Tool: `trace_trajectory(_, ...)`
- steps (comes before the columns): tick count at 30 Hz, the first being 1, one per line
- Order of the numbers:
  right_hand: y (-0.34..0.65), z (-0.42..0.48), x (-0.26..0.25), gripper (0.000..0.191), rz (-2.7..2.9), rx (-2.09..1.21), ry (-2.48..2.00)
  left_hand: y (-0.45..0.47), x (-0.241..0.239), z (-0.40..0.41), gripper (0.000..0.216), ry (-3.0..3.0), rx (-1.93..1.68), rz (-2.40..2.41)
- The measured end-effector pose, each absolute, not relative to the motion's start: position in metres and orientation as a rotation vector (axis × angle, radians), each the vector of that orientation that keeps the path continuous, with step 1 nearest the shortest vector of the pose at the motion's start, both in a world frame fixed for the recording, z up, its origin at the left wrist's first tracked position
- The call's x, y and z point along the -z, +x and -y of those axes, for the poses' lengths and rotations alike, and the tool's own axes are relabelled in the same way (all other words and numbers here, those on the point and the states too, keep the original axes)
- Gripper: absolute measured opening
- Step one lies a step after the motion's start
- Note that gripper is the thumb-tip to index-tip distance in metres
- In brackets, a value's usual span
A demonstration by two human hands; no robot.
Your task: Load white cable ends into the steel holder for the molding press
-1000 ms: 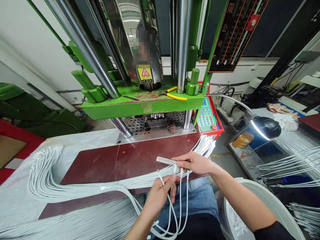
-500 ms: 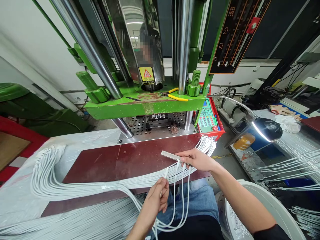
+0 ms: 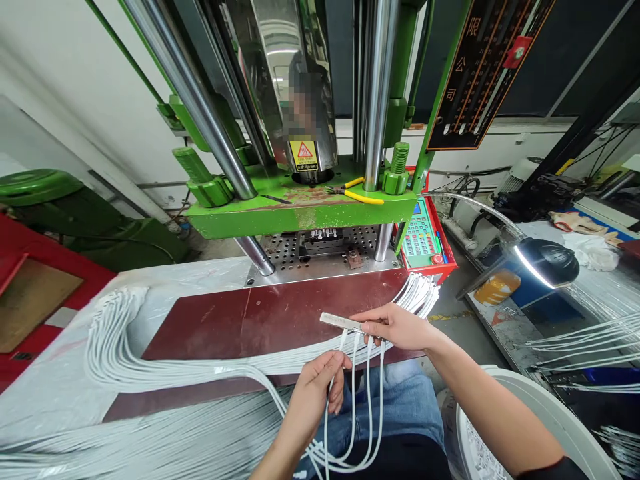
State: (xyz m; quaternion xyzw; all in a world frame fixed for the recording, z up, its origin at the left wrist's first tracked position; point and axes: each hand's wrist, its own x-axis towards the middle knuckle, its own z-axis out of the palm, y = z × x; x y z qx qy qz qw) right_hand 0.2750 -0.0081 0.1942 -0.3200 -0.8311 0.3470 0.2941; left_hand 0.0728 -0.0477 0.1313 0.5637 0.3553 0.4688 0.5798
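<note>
My right hand [image 3: 395, 327] pinches one end of a flat metal bar [image 3: 340, 321] above the dark red worktop [image 3: 260, 320]. Several white cable ends [image 3: 369, 373] hang from the bar in loops toward my lap. My left hand [image 3: 320, 387] is closed on one white cable just below the bar, near its left side. A thick bundle of white cables [image 3: 150, 373] runs across the worktop from the left and ends beside my hands.
A green press [image 3: 300, 207] with steel columns stands behind the worktop, with yellow-handled pliers [image 3: 357, 195] on its platen. A red control keypad [image 3: 423, 237] and a lit gooseneck lamp [image 3: 545, 263] are to the right. A white bucket [image 3: 505, 427] sits under my right forearm.
Another cable end now hangs from the bar. My left hand dropped, then rose again to the bar's left side with a cable. The view shifted slightly right.
</note>
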Motion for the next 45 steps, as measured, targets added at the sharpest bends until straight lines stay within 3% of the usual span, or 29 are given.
trace_trajectory(7,0.27,0.008,-0.193,0.045,2.218,-0.797,-0.861,0.068,-0.134,0.043,0.06,1.648,-1.005,-1.207)
trace_trajectory(20,0.27,-0.024,-0.202,0.05,2.312,-0.926,-0.838,0.07,-0.147,0.021,0.048,1.799,-1.003,-1.166)
trace_trajectory(27,0.241,-0.063,-0.211,0.036,2.414,0.015,-1.252,0.054,-0.158,0.008,0.049,1.967,-1.159,-1.602)
trace_trajectory(39,0.221,-0.075,-0.198,0.031,2.409,0.222,-1.257,0.02,-0.194,-0.031,0.057,1.944,-1.239,-1.594)
trace_trajectory(45,0.225,-0.127,-0.253,0.037,2.071,0.121,-1.152,0.001,-0.255,-0.11,0.05,1.85,-1.299,-1.622)
